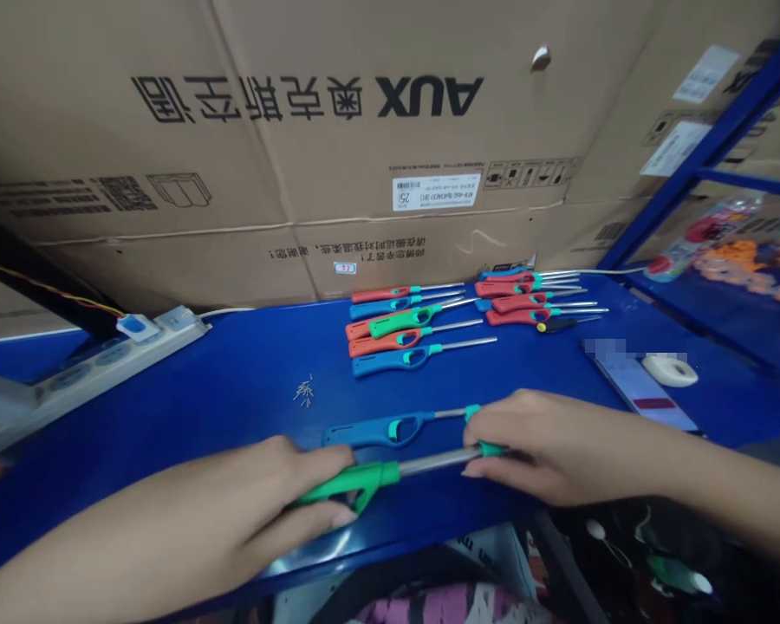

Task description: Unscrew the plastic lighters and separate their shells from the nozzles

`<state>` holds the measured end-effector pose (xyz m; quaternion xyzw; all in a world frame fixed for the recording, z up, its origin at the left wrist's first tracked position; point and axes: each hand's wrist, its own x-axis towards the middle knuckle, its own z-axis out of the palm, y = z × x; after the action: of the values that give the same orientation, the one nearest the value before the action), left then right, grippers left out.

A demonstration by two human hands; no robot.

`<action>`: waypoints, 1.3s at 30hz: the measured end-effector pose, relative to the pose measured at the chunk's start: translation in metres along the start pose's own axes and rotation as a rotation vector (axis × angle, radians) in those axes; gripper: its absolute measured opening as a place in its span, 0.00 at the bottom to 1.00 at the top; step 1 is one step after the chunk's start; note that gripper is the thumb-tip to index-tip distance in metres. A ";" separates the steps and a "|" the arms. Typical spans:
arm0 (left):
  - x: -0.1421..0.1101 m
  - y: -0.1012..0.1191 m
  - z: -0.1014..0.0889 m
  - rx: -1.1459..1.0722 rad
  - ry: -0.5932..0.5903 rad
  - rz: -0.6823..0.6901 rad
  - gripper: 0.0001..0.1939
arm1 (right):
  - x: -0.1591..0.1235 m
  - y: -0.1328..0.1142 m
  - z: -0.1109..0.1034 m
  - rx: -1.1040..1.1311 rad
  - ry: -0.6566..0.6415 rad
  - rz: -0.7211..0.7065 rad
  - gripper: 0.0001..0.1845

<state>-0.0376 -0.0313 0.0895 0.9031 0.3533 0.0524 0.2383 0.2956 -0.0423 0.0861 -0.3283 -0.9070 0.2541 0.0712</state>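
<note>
My left hand [279, 494] grips the green handle of a utility lighter [357, 478] lying across the front of the blue table [188, 407]. My right hand [546, 446] pinches the green collar near the lighter's metal nozzle, and its fingers also rest against the collar of a blue utility lighter [377, 431] just behind. Farther back lie several red, blue and green utility lighters [416, 334] in two loose groups. A small heap of thin metal pins [304, 393] sits left of them.
A white power strip [97, 373] lies along the table's left side. A phone [643, 390] and a white object [669, 370] lie at the right, near a small screwdriver [555, 324]. Large cardboard boxes [429, 95] stand behind the table, with blue shelving [708, 147] at the right.
</note>
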 end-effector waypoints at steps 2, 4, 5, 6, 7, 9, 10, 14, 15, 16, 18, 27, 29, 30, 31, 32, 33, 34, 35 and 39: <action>0.013 0.000 0.002 -0.001 -0.145 -0.022 0.15 | 0.002 0.015 -0.005 0.057 -0.058 0.001 0.13; 0.036 0.001 0.005 -0.018 -0.171 0.033 0.17 | 0.013 0.037 -0.006 0.132 -0.070 -0.024 0.16; 0.050 0.000 0.007 -0.003 -0.162 0.058 0.18 | 0.021 0.050 -0.005 0.143 -0.001 -0.023 0.19; 0.064 -0.002 0.011 0.027 -0.160 0.081 0.18 | 0.029 0.064 -0.003 0.093 0.113 0.043 0.21; 0.076 -0.005 0.015 0.067 -0.153 0.102 0.18 | 0.038 0.077 -0.001 -0.004 0.236 0.099 0.19; 0.096 -0.013 0.026 0.149 -0.117 0.093 0.15 | 0.054 0.101 0.006 -0.217 0.306 0.186 0.13; 0.104 -0.018 0.032 0.189 -0.088 0.082 0.15 | 0.060 0.110 0.009 -0.281 0.269 0.210 0.13; 0.115 -0.034 0.050 0.309 0.034 0.157 0.15 | 0.072 0.120 0.013 -0.279 0.145 0.202 0.07; 0.115 -0.037 0.053 0.337 0.082 0.185 0.14 | 0.072 0.116 0.012 -0.263 0.127 0.189 0.07; 0.115 -0.039 0.054 0.366 0.151 0.204 0.14 | 0.071 0.111 0.010 -0.248 0.108 0.173 0.06; 0.114 -0.040 0.052 0.425 0.306 0.224 0.20 | 0.069 0.094 0.004 -0.215 0.077 0.142 0.07; 0.073 0.000 0.016 0.472 0.023 0.088 0.24 | 0.036 0.016 -0.016 -0.100 -0.033 -0.044 0.16; 0.056 0.002 0.008 0.417 -0.003 0.084 0.22 | 0.020 0.014 -0.019 -0.074 -0.034 -0.052 0.15; 0.050 0.001 0.006 0.402 -0.016 0.059 0.22 | 0.013 0.016 -0.020 -0.059 -0.028 -0.032 0.15; 0.046 -0.002 0.004 0.388 -0.020 0.036 0.22 | 0.008 0.020 -0.023 -0.044 -0.024 -0.010 0.14; 0.045 -0.005 0.003 0.369 -0.025 0.022 0.22 | 0.006 0.026 -0.025 -0.025 -0.029 0.008 0.14; 0.048 -0.009 0.003 0.342 -0.029 0.024 0.22 | 0.006 0.033 -0.027 0.002 -0.043 0.014 0.13; 0.053 -0.013 0.004 0.313 -0.024 0.035 0.21 | 0.010 0.042 -0.028 0.032 -0.061 0.010 0.14; 0.061 -0.018 0.006 0.291 -0.003 0.050 0.21 | 0.017 0.053 -0.028 0.057 -0.064 0.008 0.15; 0.103 -0.037 0.017 0.283 0.113 0.001 0.19 | 0.059 0.099 -0.015 -0.182 0.220 0.176 0.19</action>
<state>0.0205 0.0539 0.0492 0.9236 0.3693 0.0529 0.0881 0.3101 0.0662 0.0464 -0.4375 -0.8807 0.1387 0.1173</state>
